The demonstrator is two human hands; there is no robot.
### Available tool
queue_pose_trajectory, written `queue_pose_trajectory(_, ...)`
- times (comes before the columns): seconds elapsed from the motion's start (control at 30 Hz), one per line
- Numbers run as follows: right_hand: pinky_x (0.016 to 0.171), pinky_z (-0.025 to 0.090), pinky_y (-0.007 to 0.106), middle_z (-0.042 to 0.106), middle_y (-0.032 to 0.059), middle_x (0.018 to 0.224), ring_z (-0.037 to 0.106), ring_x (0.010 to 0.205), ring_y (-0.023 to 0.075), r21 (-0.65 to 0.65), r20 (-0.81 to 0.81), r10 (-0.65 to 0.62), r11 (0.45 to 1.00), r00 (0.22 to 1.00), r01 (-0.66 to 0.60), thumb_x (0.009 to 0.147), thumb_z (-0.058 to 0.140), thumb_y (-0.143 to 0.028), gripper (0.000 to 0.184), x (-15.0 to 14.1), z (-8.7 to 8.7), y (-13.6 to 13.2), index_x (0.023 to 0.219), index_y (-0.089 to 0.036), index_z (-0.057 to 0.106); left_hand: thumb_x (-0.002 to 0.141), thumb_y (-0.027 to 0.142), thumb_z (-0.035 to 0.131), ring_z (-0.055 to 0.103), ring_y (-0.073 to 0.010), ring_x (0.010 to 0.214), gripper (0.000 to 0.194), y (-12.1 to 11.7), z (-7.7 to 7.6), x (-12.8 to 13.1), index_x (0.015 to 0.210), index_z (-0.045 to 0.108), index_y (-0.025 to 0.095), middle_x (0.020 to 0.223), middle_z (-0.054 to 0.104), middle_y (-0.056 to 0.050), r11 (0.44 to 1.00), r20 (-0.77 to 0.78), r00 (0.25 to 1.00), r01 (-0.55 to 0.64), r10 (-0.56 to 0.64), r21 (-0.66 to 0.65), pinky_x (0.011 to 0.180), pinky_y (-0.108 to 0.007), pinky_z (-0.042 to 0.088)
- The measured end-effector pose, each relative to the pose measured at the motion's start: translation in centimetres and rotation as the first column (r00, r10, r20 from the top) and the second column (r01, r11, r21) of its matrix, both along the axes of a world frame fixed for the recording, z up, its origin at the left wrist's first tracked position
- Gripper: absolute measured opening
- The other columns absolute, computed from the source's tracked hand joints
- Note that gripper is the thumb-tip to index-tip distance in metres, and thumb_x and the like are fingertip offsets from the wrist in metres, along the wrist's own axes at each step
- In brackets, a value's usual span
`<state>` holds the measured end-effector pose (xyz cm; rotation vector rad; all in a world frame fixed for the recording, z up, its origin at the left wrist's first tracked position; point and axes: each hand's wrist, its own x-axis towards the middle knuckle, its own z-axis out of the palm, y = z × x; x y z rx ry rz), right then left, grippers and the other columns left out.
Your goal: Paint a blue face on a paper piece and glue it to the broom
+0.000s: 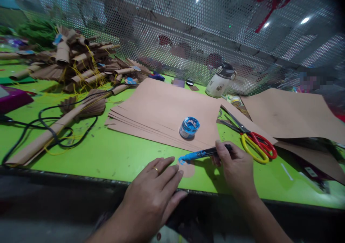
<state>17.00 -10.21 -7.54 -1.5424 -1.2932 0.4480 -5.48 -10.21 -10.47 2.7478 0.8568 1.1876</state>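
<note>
My right hand (237,167) grips a black marker pen (206,153) with printed lettering, its front end thickly smeared with blue paint. The pen's tip touches a small round piece of brown paper (188,170) near the table's front edge, where a patch of blue shows. My left hand (159,189) lies with fingers stretched out, fingertips at the left side of that disc; a gold ring is on one finger. Just beyond the pen, a small open jar of blue paint (189,127) stands on a stack of brown paper sheets (167,106).
Scissors (256,146) with red and yellow handles lie right of my right hand. More brown paper (291,113) is at the far right. A bottle (220,80) stands by the perforated screen (172,27). Rolled paper pieces (88,63) and a black cord (40,115) occupy the left.
</note>
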Motion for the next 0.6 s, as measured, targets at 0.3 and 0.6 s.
queue_pose_trajectory(0.3,0.047,0.039,0.022,0.054,-0.0024,0.049,0.047,0.046,0.0104,0.042,-0.036,-0.035,0.998,0.999,0.036,0.089,0.064,-0.044,0.041,0.01,0.10,-0.18,0.058,-0.018,0.057,0.093,0.023,0.059,0.063,-0.0285,0.107,0.022,-0.14,-0.08,-0.09,0.111,0.068,0.013,0.103,0.072,-0.008,1.000,-0.007,1.000,0.004,-0.004,-0.007,0.089,-0.046,0.055)
queue_pose_trajectory(0.6,0.046,0.039,0.022,0.053,-0.0023,0.049,0.047,0.045,0.0107,0.034,0.035,0.006,0.999,0.999,-0.008,0.089,0.064,-0.046,0.041,-0.18,0.07,-0.12,0.059,-0.018,0.058,0.093,0.023,0.060,0.062,-0.0292,0.109,0.023,0.00,-0.15,-0.08,0.111,0.067,0.011,0.103,0.072,-0.009,1.000,-0.012,1.000,0.009,-0.009,0.001,0.089,-0.047,0.055)
